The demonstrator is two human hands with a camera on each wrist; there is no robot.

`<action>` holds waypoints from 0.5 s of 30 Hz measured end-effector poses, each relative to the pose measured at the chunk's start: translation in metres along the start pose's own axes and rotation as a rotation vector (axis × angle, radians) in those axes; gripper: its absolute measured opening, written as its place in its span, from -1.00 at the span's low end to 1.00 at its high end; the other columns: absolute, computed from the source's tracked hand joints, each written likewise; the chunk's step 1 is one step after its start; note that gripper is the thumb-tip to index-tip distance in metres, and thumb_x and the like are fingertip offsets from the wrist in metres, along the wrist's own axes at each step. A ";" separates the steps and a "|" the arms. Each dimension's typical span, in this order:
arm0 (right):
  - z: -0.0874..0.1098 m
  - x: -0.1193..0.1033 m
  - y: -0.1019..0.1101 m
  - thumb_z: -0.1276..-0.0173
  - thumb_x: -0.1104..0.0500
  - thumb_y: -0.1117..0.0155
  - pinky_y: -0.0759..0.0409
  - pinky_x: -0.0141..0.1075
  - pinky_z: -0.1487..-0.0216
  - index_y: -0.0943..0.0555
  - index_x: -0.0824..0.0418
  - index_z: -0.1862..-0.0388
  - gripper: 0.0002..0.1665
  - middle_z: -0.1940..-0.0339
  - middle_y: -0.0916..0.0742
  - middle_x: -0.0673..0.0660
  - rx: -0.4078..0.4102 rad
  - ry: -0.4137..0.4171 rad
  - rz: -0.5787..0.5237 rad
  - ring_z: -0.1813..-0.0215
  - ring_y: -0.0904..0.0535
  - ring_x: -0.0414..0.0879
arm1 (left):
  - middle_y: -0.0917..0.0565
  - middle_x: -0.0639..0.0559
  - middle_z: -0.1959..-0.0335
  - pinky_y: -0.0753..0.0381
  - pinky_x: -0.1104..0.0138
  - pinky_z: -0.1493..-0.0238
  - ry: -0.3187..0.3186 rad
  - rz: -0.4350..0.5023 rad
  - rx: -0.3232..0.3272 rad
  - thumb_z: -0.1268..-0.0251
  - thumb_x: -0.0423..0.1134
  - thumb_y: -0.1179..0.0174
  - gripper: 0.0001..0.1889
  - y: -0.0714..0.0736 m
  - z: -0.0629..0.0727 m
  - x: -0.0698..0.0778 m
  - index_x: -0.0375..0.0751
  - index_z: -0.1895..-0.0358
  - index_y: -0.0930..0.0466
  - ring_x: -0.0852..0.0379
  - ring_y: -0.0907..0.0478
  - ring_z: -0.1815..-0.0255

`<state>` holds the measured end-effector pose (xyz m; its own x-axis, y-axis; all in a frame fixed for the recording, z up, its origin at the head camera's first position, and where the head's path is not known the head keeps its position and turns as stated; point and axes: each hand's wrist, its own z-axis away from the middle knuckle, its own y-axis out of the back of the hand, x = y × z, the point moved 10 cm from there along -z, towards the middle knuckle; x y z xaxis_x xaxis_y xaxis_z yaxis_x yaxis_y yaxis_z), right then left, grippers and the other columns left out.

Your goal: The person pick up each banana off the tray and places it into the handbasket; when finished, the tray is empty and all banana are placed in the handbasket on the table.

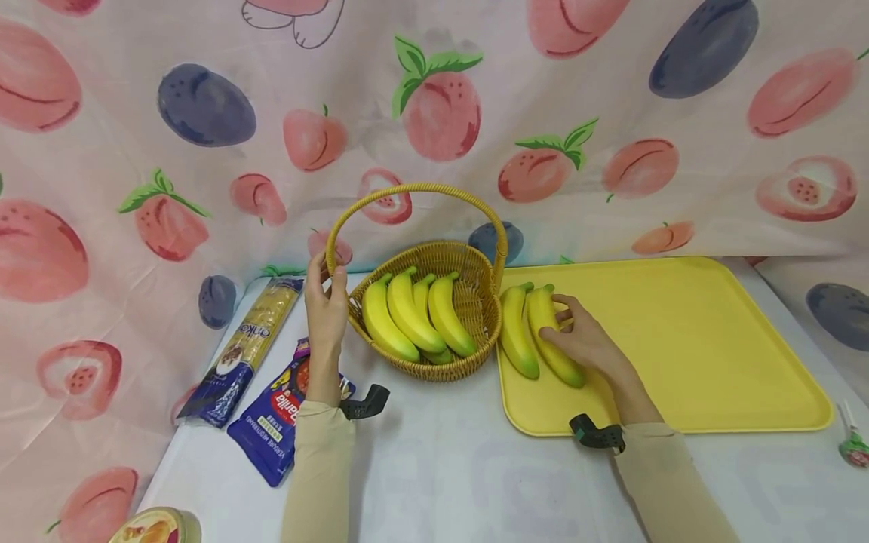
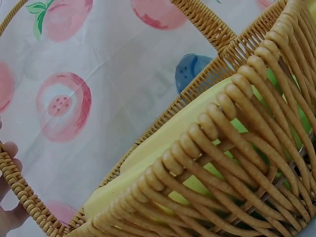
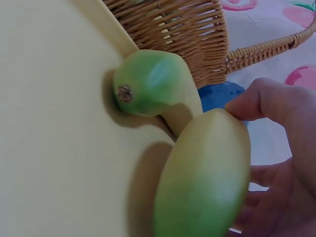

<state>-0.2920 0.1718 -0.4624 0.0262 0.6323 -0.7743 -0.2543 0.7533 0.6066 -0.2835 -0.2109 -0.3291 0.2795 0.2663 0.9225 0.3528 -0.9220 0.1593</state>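
A wicker basket (image 1: pixel 449 371) holding several yellow bananas (image 1: pixel 407 309) stands at the back of the table. My left hand (image 1: pixel 327 309) grips the left side of its arched handle (image 1: pixel 424 188); in the left wrist view, fingertips (image 2: pixel 11 148) show behind the woven handle. Two more bananas lie side by side on the left end of a yellow tray (image 1: pixel 679 347). With thumb and fingers, my right hand (image 1: pixel 585 335) holds the right-hand banana (image 3: pixel 205 173) of this pair. The other banana (image 3: pixel 153 84) is beside it, against the basket side of the tray.
Left of the basket lie a long pasta packet (image 1: pixel 244 351) and a blue Barilla pouch (image 1: pixel 271 422), partly behind the left forearm. A round container (image 1: pixel 156 526) sits at the near left edge. A lollipop (image 1: pixel 854 449) lies right of the tray. Fruit-printed cloth (image 1: pixel 434 113) hangs behind.
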 end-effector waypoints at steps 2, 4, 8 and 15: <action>0.001 0.000 0.001 -0.31 -0.03 -0.17 -0.42 -0.17 0.06 -0.01 0.24 -0.49 -0.09 -0.17 -0.42 0.35 -0.006 -0.008 0.003 -0.01 -0.42 0.13 | -0.42 -0.20 -0.18 -0.36 0.17 -0.10 0.003 0.000 -0.003 -0.45 -0.29 0.08 -0.61 0.000 0.000 0.000 -0.21 -0.30 -0.32 0.01 -0.32 -0.14; 0.003 -0.002 0.002 -0.32 -0.05 -0.17 -0.41 -0.17 0.05 0.01 0.25 -0.49 -0.07 -0.19 -0.42 0.35 -0.020 -0.017 0.005 -0.03 -0.41 0.12 | -0.42 -0.20 -0.17 -0.34 0.22 -0.04 0.002 -0.004 -0.001 -0.47 -0.27 0.09 -0.61 0.000 0.000 0.000 -0.23 -0.30 -0.32 0.04 -0.32 -0.12; 0.007 -0.006 0.004 -0.32 -0.06 -0.17 -0.42 -0.16 0.02 0.03 0.27 -0.50 -0.05 -0.22 -0.41 0.36 -0.039 -0.018 0.010 -0.07 -0.41 0.13 | -0.44 -0.21 -0.13 -0.31 0.29 0.04 -0.006 -0.006 0.002 -0.49 -0.23 0.11 -0.61 0.000 0.000 0.001 -0.26 -0.28 -0.33 0.11 -0.30 -0.06; 0.012 -0.015 0.006 -0.33 -0.05 -0.17 -0.45 -0.20 0.02 -0.01 0.30 -0.49 -0.07 -0.22 -0.43 0.34 -0.055 0.011 0.001 -0.10 -0.43 0.12 | -0.42 -0.16 0.02 -0.28 0.22 -0.08 -0.020 0.051 0.001 -0.55 -0.20 0.29 -0.59 0.001 -0.002 0.001 -0.37 -0.25 -0.31 -0.12 -0.33 -0.02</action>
<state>-0.2829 0.1693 -0.4452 0.0158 0.6307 -0.7759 -0.3070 0.7416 0.5965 -0.2847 -0.2124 -0.3276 0.3149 0.2244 0.9222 0.3382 -0.9344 0.1119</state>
